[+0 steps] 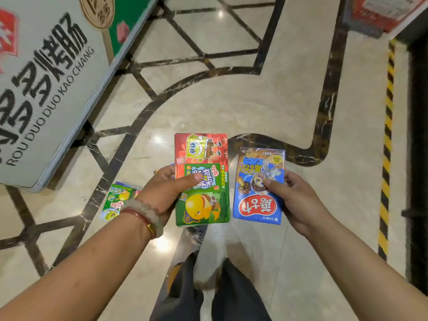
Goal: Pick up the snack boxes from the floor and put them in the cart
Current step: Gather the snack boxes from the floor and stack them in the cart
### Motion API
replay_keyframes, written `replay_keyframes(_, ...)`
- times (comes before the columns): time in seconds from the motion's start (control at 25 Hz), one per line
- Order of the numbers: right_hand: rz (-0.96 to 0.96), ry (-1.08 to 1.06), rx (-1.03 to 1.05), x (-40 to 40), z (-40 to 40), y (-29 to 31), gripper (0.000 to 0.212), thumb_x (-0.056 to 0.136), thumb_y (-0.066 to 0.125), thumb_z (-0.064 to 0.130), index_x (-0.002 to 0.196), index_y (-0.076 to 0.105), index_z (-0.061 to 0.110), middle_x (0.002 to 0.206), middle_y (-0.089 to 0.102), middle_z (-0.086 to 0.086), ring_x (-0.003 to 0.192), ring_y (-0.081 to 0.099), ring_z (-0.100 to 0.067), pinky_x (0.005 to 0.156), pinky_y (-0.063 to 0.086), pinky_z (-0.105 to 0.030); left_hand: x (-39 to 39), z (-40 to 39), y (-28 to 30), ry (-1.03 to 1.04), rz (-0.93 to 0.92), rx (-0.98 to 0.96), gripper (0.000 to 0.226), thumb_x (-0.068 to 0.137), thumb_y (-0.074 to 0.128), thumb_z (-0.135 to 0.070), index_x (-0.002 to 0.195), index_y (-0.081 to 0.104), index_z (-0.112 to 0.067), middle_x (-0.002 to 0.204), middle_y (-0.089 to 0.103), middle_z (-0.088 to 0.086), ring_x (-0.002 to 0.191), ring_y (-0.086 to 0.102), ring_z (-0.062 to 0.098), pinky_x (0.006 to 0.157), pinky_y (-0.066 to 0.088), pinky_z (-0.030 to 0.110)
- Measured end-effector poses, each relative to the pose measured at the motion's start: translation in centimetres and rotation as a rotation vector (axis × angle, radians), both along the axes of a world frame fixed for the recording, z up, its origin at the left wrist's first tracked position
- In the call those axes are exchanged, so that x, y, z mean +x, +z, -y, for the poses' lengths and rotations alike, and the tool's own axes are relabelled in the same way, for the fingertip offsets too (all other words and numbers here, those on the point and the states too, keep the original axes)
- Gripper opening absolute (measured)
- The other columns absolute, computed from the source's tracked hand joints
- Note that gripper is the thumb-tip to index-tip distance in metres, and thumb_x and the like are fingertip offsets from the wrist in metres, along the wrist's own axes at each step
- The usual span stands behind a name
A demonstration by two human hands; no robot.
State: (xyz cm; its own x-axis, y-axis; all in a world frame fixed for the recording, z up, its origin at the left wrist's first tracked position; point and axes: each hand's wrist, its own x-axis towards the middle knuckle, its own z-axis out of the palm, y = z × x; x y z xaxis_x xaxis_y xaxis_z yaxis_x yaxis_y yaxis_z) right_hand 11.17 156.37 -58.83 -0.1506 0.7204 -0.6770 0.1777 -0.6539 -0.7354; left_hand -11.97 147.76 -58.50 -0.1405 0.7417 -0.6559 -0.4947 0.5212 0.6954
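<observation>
Our left hand (165,192) holds a red and green snack box (202,179), with the thumb pressed on its front, and our right hand (295,200) grips a blue snack box (258,188) just beside it. Both boxes are up off the shiny floor (231,100). One more green box (114,201) lies on the floor, down past our left wrist.

Two hands, left (162,193) and right (298,202). One red-green snack box (203,205) and one blue snack box (258,205) held. One green box (115,201) on floor (231,100).
</observation>
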Motion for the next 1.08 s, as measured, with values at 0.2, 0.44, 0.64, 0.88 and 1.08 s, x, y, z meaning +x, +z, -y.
replay_keyframes(0.2,-0.067,-0.044,0.094,0.9,1.0,17.8,0.031,0.085,0.067,0.013,0.115,0.06,0.007,0.102,0.073,-0.01,0.081,0.072,-0.023,0.069,0.059,-0.034,0.3,1.1,17.8,0.013,-0.024,-0.005,0.061,0.061,0.074,-0.014,0.118,0.059,0.0,0.104,0.07,0.021,0.086,0.069,0.033,0.069,0.059,0.044)
replay_keyframes(0.44,-0.148,-0.061,0.146,3.1,4.0,31.7,0.022,0.086,0.067,0.013,0.107,0.062,0.01,0.097,0.074,-0.01,0.075,0.072,-0.022,0.061,0.059,-0.03,1.2,3.1,32.0,-0.061,-0.061,0.076,0.041,0.065,0.072,-0.011,0.105,0.066,-0.001,0.101,0.07,0.021,0.075,0.071,0.028,0.071,0.058,0.044)
replay_keyframes(0.64,-0.18,-0.105,0.208,4.0,6.9,36.7,0.02,0.087,0.065,0.014,0.107,0.063,0.008,0.094,0.074,-0.012,0.072,0.072,-0.021,0.054,0.056,-0.028,1.8,3.8,37.6,-0.119,-0.055,0.198,0.031,0.066,0.065,-0.012,0.096,0.068,-0.005,0.093,0.072,0.017,0.07,0.071,0.027,0.07,0.057,0.044)
replay_keyframes(0.88,-0.155,-0.32,0.282,3.4,13.5,38.8,0.024,0.085,0.068,0.019,0.106,0.064,0.007,0.092,0.075,-0.01,0.076,0.072,-0.023,0.067,0.059,-0.034,0.8,4.6,40.5,-0.362,-0.092,0.218,0.043,0.065,0.068,-0.014,0.107,0.065,-0.003,0.101,0.071,0.02,0.087,0.069,0.033,0.08,0.054,0.05)
replay_keyframes(1.08,-0.159,-0.566,0.274,2.8,21.7,38.5,0.032,0.083,0.069,0.02,0.111,0.064,0.005,0.096,0.074,-0.014,0.081,0.071,-0.028,0.076,0.058,-0.04,0.4,7.0,40.5,-0.602,-0.107,0.195,0.051,0.064,0.069,-0.016,0.113,0.063,-0.002,0.103,0.07,0.02,0.09,0.068,0.034,0.082,0.055,0.048)
